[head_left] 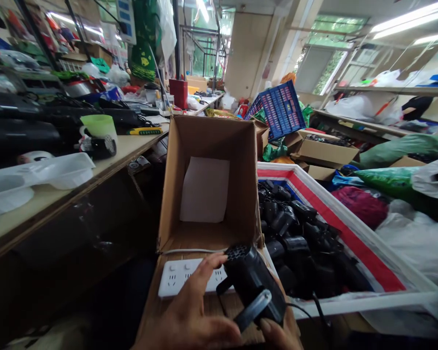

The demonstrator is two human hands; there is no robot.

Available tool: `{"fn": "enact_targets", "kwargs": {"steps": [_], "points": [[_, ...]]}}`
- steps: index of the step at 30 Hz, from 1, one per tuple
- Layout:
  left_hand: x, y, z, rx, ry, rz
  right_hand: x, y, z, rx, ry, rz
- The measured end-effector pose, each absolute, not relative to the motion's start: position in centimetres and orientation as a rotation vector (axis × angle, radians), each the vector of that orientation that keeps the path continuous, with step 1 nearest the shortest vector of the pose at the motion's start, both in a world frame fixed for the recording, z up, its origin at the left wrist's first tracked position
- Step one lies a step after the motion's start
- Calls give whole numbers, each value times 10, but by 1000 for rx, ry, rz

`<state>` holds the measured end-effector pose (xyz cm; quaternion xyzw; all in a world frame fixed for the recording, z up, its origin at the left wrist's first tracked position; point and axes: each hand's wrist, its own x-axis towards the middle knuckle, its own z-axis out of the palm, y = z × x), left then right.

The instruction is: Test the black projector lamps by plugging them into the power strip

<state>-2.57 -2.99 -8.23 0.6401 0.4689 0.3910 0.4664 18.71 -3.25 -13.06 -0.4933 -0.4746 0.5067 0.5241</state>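
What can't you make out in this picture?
All in the head view:
Right hand: mostly behind black device or past the bottom edge.
Power strip: middle hidden by left hand.
Black units: lower ones buried under the top ones.
Hanging sheet: any print too small.

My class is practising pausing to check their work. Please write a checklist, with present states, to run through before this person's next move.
1. Black device supported: ok, the right hand grips its lower end.
2. Left hand clear of the device: not ok, a fingertip is at its grille end.
3. Every socket on the power strip visible: not ok, hand and device hide some.
4. Cord plugged in: cannot tell, its end is not distinguishable.
5. Cardboard box open: ok, a white sheet shows inside.
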Motion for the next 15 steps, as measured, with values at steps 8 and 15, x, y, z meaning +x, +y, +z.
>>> {"fn": "enact_targets", "kwargs": {"steps": [8,15], "points": [[-24,-19,-68,1364,938,941,176,-65,-131,-1006,-836,1743],[-17,-23,-67,1414,1059,843,179,-73,-130,-766,-684,1949]]}}
